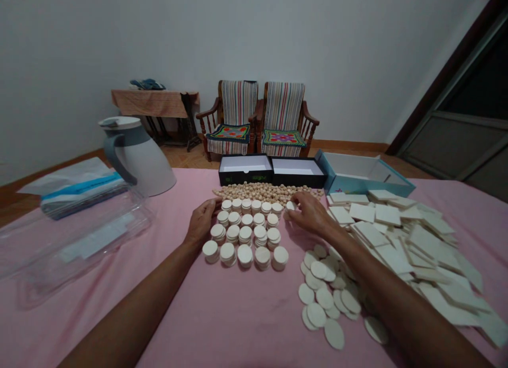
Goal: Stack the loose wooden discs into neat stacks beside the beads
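Round pale wooden discs stand in rows of short stacks (245, 233) on the pink cloth in front of me. At the right end of the back row, my right hand (309, 213) has its fingers closed around a small stack of discs (291, 205). My left hand (202, 220) rests at the left end of that row, fingers loosely stretched beside the end stack; whether they touch it I cannot tell. Small round wooden beads (262, 191) lie in a band just behind the stacks. Below my right forearm is a loose pile of discs (324, 298), partly hidden by the arm.
Square wooden tiles (420, 246) are heaped at the right. Two black boxes (246, 176) and a light blue box (365, 185) line the far edge. At the left stand a grey-and-white jug (145, 161), a blue packet (83, 193) and a clear plastic tray (91, 241).
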`<state>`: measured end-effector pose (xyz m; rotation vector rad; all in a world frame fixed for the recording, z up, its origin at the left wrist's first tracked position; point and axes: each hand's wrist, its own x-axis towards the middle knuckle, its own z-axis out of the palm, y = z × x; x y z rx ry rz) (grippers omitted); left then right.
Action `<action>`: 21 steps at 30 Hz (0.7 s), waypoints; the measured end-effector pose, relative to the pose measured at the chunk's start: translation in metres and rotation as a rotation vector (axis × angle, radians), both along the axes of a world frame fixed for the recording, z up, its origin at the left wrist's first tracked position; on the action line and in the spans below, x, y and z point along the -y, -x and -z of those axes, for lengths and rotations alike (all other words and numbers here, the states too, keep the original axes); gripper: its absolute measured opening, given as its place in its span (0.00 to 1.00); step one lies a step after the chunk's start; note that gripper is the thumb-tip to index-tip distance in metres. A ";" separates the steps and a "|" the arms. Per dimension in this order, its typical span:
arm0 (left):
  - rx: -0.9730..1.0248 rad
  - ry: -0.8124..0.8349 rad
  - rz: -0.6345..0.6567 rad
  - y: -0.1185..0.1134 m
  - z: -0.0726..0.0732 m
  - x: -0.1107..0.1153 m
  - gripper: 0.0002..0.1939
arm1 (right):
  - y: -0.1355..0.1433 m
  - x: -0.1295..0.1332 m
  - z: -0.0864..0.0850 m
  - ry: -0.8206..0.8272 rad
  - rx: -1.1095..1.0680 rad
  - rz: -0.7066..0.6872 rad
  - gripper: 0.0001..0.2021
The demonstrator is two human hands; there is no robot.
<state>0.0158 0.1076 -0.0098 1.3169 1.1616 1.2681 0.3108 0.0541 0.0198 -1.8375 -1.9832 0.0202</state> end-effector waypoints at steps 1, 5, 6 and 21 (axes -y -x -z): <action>0.001 0.001 -0.001 0.000 0.000 0.000 0.28 | 0.001 0.000 0.001 0.008 0.010 0.005 0.08; 0.001 -0.011 0.004 0.000 0.002 -0.001 0.28 | 0.001 0.001 0.001 0.037 0.037 0.020 0.09; 0.008 -0.016 0.003 0.000 0.002 -0.002 0.27 | 0.000 0.000 0.002 0.044 0.036 0.025 0.09; -0.096 -0.057 -0.022 0.001 0.000 -0.002 0.29 | 0.000 -0.008 0.018 0.182 -0.036 -0.015 0.10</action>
